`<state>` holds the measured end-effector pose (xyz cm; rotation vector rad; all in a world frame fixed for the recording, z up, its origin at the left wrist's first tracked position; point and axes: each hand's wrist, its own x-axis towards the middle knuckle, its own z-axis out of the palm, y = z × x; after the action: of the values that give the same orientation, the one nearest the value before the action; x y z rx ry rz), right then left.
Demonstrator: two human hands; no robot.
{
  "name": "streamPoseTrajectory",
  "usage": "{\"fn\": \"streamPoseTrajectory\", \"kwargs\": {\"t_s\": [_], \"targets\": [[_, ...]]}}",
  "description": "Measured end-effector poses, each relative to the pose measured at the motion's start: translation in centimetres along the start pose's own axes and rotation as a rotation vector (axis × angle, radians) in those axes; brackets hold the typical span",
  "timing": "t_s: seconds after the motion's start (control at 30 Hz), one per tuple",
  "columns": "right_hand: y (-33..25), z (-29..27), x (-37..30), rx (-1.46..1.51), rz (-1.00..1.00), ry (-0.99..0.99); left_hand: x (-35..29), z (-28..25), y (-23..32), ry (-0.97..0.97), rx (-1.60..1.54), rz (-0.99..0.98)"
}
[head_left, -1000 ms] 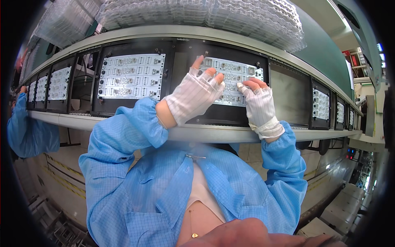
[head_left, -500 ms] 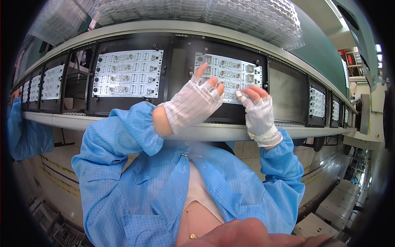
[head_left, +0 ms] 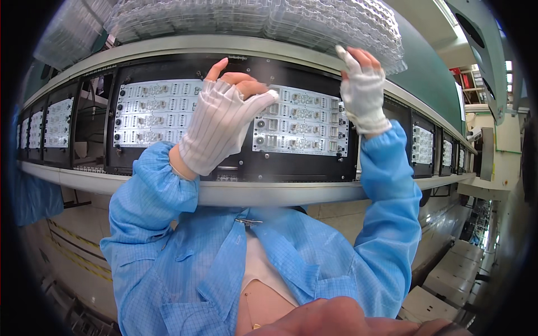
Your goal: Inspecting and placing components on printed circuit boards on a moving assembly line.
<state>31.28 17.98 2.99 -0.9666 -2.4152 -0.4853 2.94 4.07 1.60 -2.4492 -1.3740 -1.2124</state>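
My left hand [head_left: 224, 115], in a striped white glove with bare fingertips, hovers over the gap between two board panels. Its thumb and index finger meet near the left edge of the right panel of white circuit boards [head_left: 302, 127]; anything between them is too small to make out. The little finger points up and away. My right hand [head_left: 363, 87] is raised beyond that panel, fingers stretched toward the stacked clear plastic trays [head_left: 336, 25]. I see nothing held in it. Partly behind my left hand lies another white circuit board panel [head_left: 151, 109].
Black carrier frames [head_left: 263, 168] stand in a row along the conveyor, whose pale front rail [head_left: 280, 193] runs between them and my body. More board panels [head_left: 58, 123] lie farther left, and others [head_left: 422, 144] to the right. A blue sleeve [head_left: 39, 193] shows at far left.
My right hand has gone from the panel up and away to the trays. The left hand has moved left, its thumb and index finger coming together. The whole view has shifted slightly.
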Motion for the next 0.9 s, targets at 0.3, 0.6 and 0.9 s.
{"fn": "streamPoseTrajectory", "kwargs": {"t_s": [0.3,0.6,0.9], "targets": [[-1.0,2.0,0.2,-0.162,-0.214,-0.071,-1.5,-1.0,0.3,0.009,-0.020,-0.022],[-3.2,1.0,-0.9,-0.115,-0.215,-0.069,-2.3,-0.6,-0.2,-0.067,-0.022,-0.059],[-4.7,0.0,-2.6,-0.061,-0.151,-0.040,-3.4,0.7,-0.2,-0.268,0.105,-0.138]]}}
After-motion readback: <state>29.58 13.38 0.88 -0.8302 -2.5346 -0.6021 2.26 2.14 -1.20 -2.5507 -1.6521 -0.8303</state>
